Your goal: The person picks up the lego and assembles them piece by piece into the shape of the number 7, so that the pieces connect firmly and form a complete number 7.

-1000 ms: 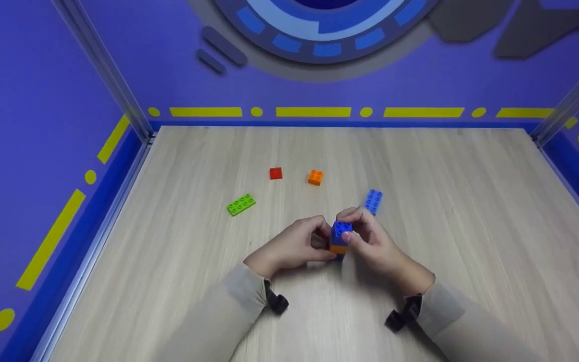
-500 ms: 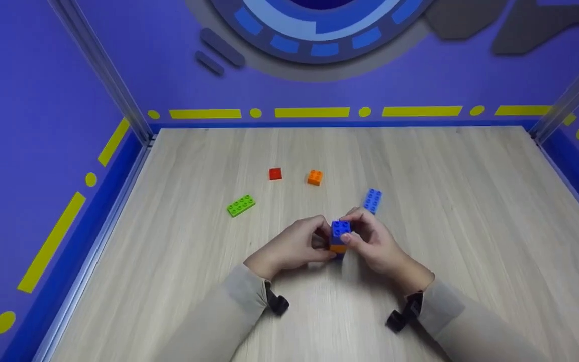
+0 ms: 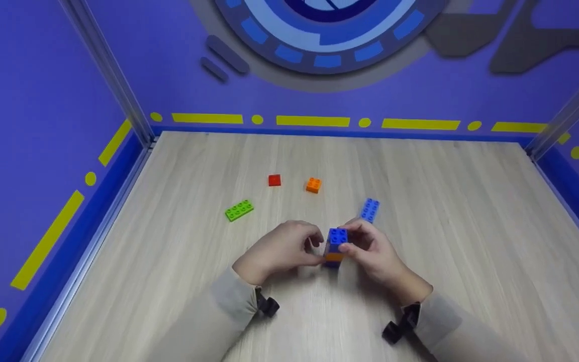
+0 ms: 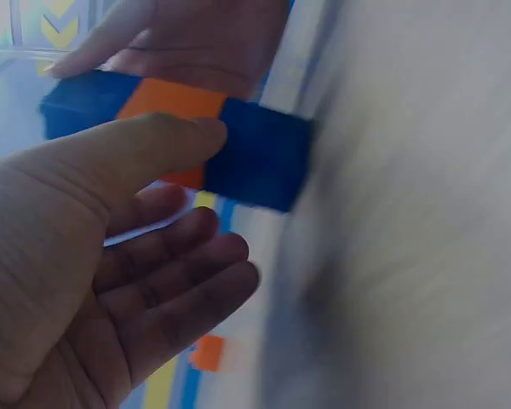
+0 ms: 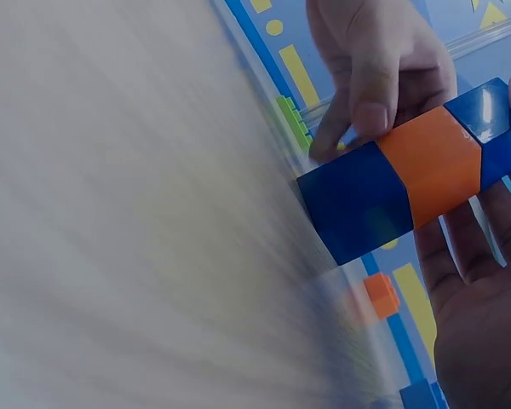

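Note:
A stack of toy building bricks [image 3: 338, 237], blue over orange over blue, stands upright on the table. My right hand [image 3: 379, 256] pinches the top blue brick between thumb and fingers. On the stack's other side is my left hand [image 3: 282, 249], its thumb [image 4: 166, 141] lying at the orange brick [image 5: 434, 166] while its other fingers are relaxed and apart from the stack. Whether that thumb still touches the brick is hard to tell. The bottom blue brick [image 5: 358, 204] shows plainly in the right wrist view.
Farther back on the wooden table [image 3: 445, 211] lie a green brick [image 3: 239, 210], a red brick [image 3: 274, 180] and an orange brick [image 3: 313, 185]. A light blue brick [image 3: 370, 209] sits just beyond my right fingers. Blue-purple walls [image 3: 118, 60] enclose the back and sides.
My left hand has loosened and drawn slightly left, its fingers coming away from the stack. The right hand keeps its pinch on the top brick. The head view has tilted slightly.

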{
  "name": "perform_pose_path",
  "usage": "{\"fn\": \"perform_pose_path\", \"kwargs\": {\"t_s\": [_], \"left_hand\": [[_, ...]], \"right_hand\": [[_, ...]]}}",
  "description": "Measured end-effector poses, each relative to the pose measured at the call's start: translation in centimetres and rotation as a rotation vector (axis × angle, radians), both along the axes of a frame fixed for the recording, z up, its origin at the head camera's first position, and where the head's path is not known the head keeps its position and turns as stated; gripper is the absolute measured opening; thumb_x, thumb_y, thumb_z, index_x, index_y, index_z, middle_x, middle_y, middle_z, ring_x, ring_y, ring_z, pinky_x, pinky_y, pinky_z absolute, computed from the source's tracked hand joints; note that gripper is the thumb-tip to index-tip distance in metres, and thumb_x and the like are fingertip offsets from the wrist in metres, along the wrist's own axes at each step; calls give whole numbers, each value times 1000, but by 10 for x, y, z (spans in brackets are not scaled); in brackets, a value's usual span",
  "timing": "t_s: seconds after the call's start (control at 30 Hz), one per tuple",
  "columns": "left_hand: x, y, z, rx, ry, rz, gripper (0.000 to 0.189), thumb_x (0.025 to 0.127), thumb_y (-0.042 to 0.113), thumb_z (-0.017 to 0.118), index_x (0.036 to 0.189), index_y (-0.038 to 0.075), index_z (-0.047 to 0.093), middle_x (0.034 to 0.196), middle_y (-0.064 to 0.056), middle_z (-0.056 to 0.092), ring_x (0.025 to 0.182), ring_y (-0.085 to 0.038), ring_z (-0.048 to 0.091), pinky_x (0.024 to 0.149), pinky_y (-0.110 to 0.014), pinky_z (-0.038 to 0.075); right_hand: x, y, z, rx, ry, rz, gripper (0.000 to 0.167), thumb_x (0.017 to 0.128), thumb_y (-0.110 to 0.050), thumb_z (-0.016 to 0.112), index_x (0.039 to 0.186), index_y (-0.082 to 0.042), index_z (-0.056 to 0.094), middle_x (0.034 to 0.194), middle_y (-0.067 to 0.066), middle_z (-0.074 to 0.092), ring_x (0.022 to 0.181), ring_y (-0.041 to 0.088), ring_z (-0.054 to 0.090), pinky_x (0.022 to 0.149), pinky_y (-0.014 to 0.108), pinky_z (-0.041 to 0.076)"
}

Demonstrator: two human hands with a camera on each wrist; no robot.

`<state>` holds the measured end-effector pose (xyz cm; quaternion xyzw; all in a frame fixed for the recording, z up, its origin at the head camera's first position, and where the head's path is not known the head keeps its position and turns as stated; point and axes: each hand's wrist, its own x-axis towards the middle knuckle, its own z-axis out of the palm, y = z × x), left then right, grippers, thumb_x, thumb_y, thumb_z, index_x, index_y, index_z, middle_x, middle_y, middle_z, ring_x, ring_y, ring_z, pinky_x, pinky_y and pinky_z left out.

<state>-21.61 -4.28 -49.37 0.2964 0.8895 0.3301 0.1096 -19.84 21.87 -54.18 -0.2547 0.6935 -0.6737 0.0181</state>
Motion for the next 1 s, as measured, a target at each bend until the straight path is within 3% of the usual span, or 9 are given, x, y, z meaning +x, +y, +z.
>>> {"fn": "perform_pose_path", "kwargs": {"t_s": [0.13,0.3,0.47,0.6,0.77,1.0], "left_hand": [[-4,-15,8,-13,16,87,33,98,27,89,122,5,82,114,-8,83,94,-15,73,88,-36,63],[-14,-43,11,0,23,279,32,101,25,85,123,3,81,117,-12,83,98,-24,76,90,-46,65],[-27,-73,8,-10,28,506,37,103,28,84,130,4,79,129,-13,80,111,-29,77,99,-50,64],[-34,-93,1,-46,61,637,43,102,25,83,136,1,76,140,-18,75,128,-37,72,109,-53,61],[-41,-106,-9,-148,89,714,50,96,23,81,139,-2,75,138,-24,74,132,-48,66,111,-60,57],[-48,-106,-14,-197,61,714,44,91,15,78,131,-4,77,124,-23,76,119,-45,67,106,-59,53]], "right_hand": [[1,0,0,19,-20,0,33,102,6,76,129,16,60,122,-6,72,111,10,69,96,22,60],[1,0,-4,9,-34,20,37,99,6,80,125,18,57,120,-9,71,108,9,69,92,20,59],[1,0,-6,24,-41,21,35,101,5,79,127,15,58,121,-9,72,111,9,71,96,21,60],[2,1,-7,29,-34,30,35,100,8,77,128,14,58,121,-8,72,111,8,71,98,23,61],[1,2,-6,30,-22,59,37,99,9,77,129,14,56,122,-9,72,113,7,71,102,24,61],[-1,2,-2,36,-8,53,38,98,9,78,130,13,58,123,-8,73,115,9,73,104,25,61]]}}
